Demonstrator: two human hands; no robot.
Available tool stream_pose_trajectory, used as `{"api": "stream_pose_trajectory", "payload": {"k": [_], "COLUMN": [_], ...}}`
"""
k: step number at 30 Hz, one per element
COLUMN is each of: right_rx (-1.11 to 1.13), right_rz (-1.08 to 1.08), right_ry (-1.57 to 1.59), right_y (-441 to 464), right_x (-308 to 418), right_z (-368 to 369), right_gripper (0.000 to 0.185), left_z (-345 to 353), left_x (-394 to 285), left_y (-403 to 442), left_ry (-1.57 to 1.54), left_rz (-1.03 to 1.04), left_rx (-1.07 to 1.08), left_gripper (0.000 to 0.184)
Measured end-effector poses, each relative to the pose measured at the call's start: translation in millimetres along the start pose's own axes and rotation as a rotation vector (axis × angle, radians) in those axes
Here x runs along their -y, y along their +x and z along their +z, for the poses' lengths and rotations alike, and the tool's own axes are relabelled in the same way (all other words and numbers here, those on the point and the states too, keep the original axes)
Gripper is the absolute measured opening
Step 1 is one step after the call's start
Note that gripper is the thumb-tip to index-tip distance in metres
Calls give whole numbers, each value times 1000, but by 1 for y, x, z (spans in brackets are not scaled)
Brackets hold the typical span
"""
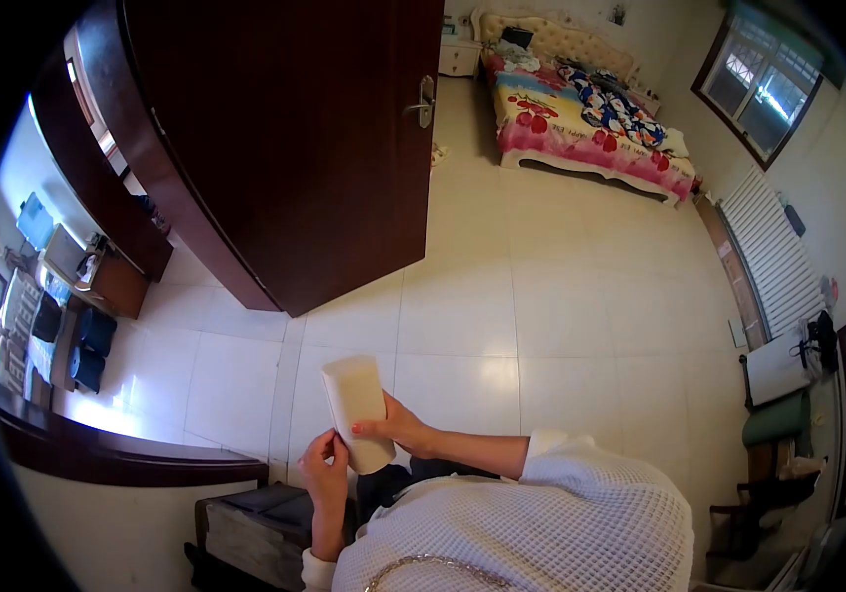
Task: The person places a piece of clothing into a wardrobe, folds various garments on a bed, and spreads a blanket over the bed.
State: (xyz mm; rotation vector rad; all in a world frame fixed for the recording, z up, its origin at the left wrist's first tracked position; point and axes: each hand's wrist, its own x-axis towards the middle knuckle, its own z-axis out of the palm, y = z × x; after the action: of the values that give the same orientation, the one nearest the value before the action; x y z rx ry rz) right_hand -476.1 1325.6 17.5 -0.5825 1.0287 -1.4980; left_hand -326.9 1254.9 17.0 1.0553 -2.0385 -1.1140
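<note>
A cream-coloured, flat oblong item (353, 391), perhaps a folded paper or packet, is held upright in front of my body. My right hand (398, 424) is closed around its right side, with the thumb lying across its face. At its lower left edge is my left hand (325, 466), with thumb and fingertips pinched together against the item's side. What the left fingertips pinch is too small to make out. White knitted sleeves cover both my arms.
A dark red door (295, 128) stands open ahead on the left. The bed (581, 118) is at the far back, and a white radiator (769, 247) lines the right wall. A dark case (255, 528) sits by my left side. Tiled floor (462, 296) lies ahead.
</note>
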Motion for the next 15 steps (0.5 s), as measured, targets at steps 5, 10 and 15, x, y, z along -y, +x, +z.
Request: {"api": "stream_pose_trajectory", "payload": {"k": [5,10,15], "right_rx": [-15,-52,-90], "right_rz": [-1,-20,-71], "right_ry": [13,62,-26], "right_y": [16,34,49], "right_x": [6,7,3], "right_z": [-4,-4,9], "right_gripper": [75,73,70], "left_z": [6,-3,-17], "left_x": [5,7,14], "left_y": [23,40,58], "left_ry": [-33,-60,-10], "left_rz": [-21,49,28], "left_rx": [-49,-8,19], "left_gripper": [14,11,8]}}
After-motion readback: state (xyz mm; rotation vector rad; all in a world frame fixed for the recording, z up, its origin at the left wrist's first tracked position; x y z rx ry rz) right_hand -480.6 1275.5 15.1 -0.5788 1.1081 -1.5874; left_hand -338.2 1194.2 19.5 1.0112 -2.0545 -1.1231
